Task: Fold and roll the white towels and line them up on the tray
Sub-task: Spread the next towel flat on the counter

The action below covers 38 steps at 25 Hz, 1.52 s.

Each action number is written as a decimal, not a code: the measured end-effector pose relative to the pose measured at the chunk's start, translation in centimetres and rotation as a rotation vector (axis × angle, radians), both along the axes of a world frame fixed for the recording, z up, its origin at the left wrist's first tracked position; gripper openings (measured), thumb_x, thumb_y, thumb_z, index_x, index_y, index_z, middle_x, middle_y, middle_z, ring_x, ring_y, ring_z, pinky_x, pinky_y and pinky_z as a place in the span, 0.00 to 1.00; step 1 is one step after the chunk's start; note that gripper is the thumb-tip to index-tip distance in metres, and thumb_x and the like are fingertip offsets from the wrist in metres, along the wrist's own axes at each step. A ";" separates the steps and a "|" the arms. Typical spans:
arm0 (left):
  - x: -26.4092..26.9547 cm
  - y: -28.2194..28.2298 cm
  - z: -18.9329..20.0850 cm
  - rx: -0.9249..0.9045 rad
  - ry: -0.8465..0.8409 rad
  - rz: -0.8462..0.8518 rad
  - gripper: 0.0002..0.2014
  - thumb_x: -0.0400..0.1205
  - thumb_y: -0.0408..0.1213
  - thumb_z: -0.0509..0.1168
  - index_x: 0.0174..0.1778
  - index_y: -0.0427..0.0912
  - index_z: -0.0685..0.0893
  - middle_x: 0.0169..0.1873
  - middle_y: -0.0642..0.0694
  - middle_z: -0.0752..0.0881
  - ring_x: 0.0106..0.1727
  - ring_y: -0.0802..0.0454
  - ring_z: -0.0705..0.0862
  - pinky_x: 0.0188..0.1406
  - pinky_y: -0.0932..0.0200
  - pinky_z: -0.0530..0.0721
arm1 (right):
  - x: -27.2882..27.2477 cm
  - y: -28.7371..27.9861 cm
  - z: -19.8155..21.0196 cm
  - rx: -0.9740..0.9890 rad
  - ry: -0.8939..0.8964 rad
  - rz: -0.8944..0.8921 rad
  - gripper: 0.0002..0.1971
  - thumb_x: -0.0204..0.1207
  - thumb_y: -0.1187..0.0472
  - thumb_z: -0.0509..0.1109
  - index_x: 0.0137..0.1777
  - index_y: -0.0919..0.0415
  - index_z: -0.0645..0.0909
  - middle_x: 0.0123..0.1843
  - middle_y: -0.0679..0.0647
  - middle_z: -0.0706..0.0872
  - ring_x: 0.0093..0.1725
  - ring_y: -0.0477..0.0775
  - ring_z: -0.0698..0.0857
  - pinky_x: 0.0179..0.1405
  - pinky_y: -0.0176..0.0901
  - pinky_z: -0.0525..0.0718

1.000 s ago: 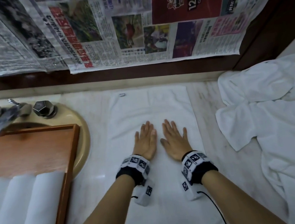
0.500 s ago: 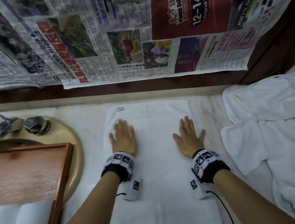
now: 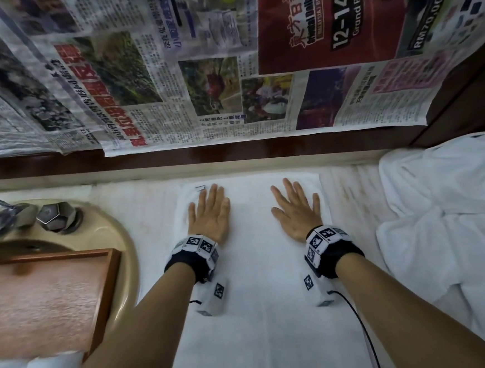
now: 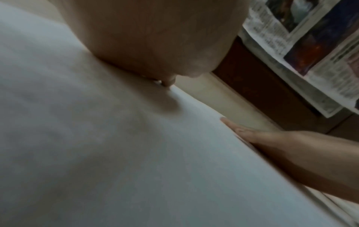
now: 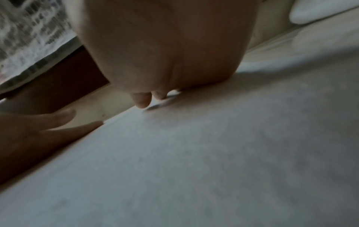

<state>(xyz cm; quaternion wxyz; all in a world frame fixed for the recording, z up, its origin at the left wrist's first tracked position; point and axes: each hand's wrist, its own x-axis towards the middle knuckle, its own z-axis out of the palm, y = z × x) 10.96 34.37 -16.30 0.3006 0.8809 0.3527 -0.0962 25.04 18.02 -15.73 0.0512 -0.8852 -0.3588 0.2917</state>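
The white towel (image 3: pixel 259 269) lies flat on the surface beside the tray (image 3: pixel 100 305). Left hand (image 3: pixel 209 215) and right hand (image 3: pixel 296 213) press it, each grip flat-fingered, holding nothing.

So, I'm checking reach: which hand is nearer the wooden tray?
Left. The left hand lies flat on the spread white towel, on the side toward the wooden tray; the right hand lies farther right.

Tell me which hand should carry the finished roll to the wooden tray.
Left. The left hand lies flat on the folded towel's left side, the side nearer the wooden tray over the sink. The right hand presses the far side and would probably have to cross over.
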 end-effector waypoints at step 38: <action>-19.0 -18.8 3.0 -0.167 -0.012 -0.173 0.28 0.89 0.51 0.35 0.85 0.49 0.40 0.83 0.53 0.33 0.83 0.57 0.31 0.80 0.50 0.28 | -23.3 -15.7 1.8 0.045 0.091 0.289 0.32 0.87 0.45 0.42 0.85 0.50 0.33 0.81 0.42 0.25 0.82 0.48 0.28 0.77 0.75 0.34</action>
